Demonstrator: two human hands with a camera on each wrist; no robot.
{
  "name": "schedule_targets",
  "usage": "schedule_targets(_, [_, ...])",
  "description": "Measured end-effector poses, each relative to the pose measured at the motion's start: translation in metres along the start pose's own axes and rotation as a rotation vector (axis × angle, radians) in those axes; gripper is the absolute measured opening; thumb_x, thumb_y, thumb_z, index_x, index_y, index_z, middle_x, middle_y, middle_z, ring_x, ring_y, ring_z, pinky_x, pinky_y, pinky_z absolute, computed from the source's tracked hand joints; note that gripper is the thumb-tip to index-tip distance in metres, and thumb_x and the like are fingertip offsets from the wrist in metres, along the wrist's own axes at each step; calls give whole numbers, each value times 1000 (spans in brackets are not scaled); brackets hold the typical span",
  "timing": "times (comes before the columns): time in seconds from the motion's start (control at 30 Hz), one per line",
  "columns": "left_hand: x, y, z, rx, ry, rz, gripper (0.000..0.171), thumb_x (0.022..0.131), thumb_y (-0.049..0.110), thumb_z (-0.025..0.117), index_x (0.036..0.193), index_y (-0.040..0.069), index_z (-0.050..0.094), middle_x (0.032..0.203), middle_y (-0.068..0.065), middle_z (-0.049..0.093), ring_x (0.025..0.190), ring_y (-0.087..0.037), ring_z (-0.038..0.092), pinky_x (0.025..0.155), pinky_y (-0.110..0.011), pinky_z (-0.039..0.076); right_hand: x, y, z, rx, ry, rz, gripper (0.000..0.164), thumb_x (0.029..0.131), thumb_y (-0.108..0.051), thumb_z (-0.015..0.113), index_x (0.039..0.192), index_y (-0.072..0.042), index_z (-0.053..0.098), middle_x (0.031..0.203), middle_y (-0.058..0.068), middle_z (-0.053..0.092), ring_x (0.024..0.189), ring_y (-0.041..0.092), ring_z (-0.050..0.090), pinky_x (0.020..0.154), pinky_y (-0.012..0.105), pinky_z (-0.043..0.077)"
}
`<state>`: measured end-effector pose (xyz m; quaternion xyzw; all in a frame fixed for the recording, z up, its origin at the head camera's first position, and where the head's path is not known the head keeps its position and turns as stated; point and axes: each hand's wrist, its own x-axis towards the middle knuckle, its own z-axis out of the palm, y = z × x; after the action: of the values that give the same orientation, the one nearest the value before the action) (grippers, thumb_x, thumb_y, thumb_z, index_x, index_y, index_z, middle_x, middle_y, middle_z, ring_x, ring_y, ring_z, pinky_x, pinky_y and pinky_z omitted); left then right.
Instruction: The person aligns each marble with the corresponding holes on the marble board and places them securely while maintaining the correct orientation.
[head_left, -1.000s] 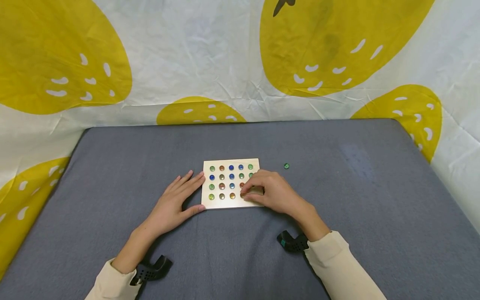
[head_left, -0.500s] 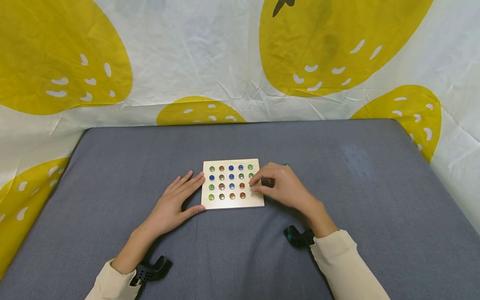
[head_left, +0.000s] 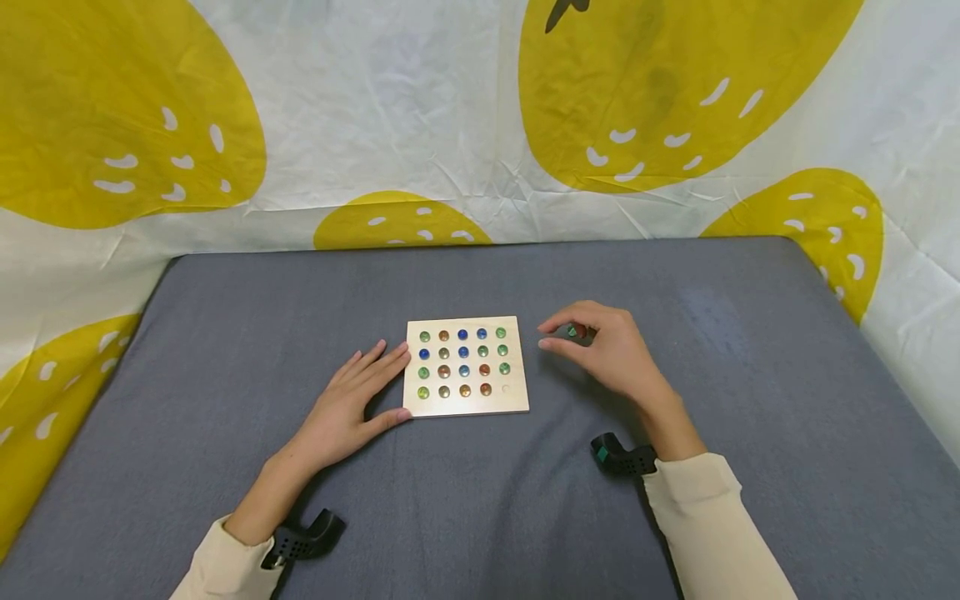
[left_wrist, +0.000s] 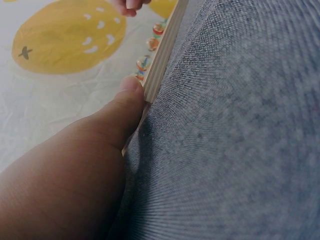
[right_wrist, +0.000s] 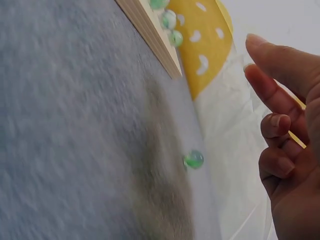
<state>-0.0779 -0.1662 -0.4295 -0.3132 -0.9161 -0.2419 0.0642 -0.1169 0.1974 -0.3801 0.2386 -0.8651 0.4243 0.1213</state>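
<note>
A pale wooden board (head_left: 517, 400) carries rows of glass marbles in green, blue and amber. Its near right corner has a bare hollow (head_left: 506, 389). My left hand (head_left: 348, 417) lies with spread, straight fingers against the board's left edge, and in the left wrist view its thumb (left_wrist: 131, 85) touches the corner. My right hand (head_left: 611, 346) hovers right of the board, thumb and index finger apart with nothing between them. A green marble (head_left: 573, 331) on the cloth is partly hidden by that hand; the right wrist view shows the same marble (right_wrist: 194, 159) below the fingers.
Grey cloth (head_left: 300, 292) covers the table under everything. A white curtain (head_left: 390, 108) with large yellow fruit prints hangs behind the table's far edge. Black wrist mounts (head_left: 622, 457) sit on both forearms.
My right hand has set a green marble into the right column's third hollow, let go, and moved right and away to the loose green marble. The left hand has stayed put.
</note>
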Motion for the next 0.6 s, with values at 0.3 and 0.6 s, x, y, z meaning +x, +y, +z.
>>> schedule_targets(0.3, [1,0,0,0,-3,-1,75,87,41,69,149,12,37,153,-2,33,142,-30,22,115,-49,14,-5,18,-14,-30,55,105,17,79,-19,81,95,-14,76,82,-3,65,66,13,44,56,24,36])
schedule_targets(0.6, [0,0,1,-3,-8,-5,75,87,41,69,149,13,36,153,-2,33,142,-29,21,115,-49,13,-11,34,-16,-65,29,215,22,81,-26,78,99,-14,75,71,1,54,65,16,43,55,26,34])
